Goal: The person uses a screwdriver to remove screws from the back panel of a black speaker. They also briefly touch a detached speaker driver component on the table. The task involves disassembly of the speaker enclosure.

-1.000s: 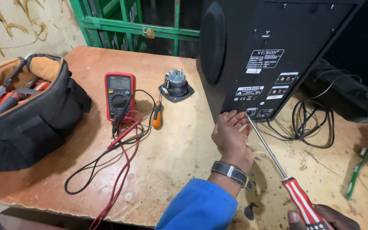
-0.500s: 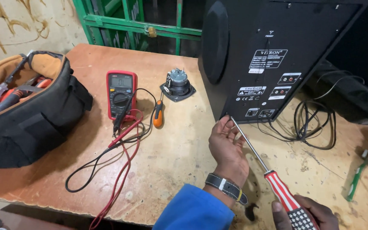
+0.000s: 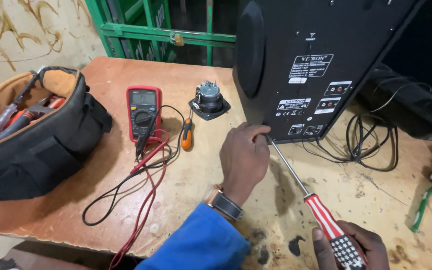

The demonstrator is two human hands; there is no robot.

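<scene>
Biggest risk I see here: the long screwdriver comes in at a steep slant, tip up at the lower back corner of the black speaker cabinet, handle way down near the worktop edge. With that much shaft between handle and tip, a bit of sideways push could pop the tip off whatever it's seated on, and it would skid straight into the fingers guiding it or scratch the back panel. I can't actually see the tip or a screw head, they're hidden behind the fingers, so how well it's seated is anyone's guess.

The hands: the left hand is curled, fingertips bunched together right at the cabinet's bottom corner where the shaft ends, pinching or steadying the tip end. Can't tell if it's gripping the shaft or just resting against it. The right hand is wrapped tight round the red-and-white striped handle at the bottom edge of the view, partly cut off.

Second worry: the tall cabinet could tip or slide away if pushed hard, since nothing is bracing it.

Left of the left hand there's a small orange-handled screwdriver, a loose small speaker driver, and a red multimeter with its leads trailing toward the near worktop edge. Those leads could snag a sleeve. Black cables lie just beyond the right hand.
</scene>
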